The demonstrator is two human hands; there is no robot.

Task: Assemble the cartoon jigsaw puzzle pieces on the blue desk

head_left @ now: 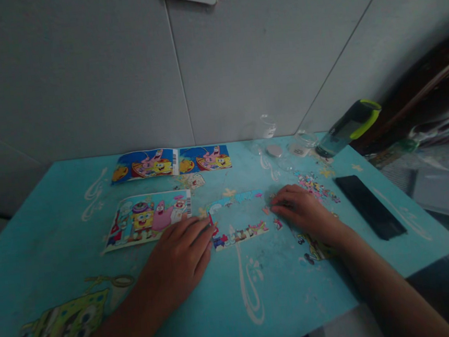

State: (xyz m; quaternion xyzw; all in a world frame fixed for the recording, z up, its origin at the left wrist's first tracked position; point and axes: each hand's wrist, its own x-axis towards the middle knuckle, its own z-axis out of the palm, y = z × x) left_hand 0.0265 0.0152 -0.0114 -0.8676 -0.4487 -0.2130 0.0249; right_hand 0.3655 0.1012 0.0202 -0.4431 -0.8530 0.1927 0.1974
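Observation:
A partly joined puzzle border (241, 235) lies on the light blue table (205, 306), its middle showing bare tabletop. My left hand (184, 250) rests palm down with its fingers apart, fingertips at the border's left edge and beside a printed cartoon picture (150, 218). To the right of the border, my right hand (305, 211) has its thumb and fingers brought together near small loose pieces; whatever is between the fingertips is too small to make out. A pile of loose puzzle pieces (318, 187) lies just beyond my right hand.
Two blue cartoon cards, a left one (143, 165) and a right one (205, 158), lie by the wall. Clear containers, a round lid (274, 150) and a dark bottle with a green cap (348, 126) stand at the back right. A black flat case (369, 205) lies right.

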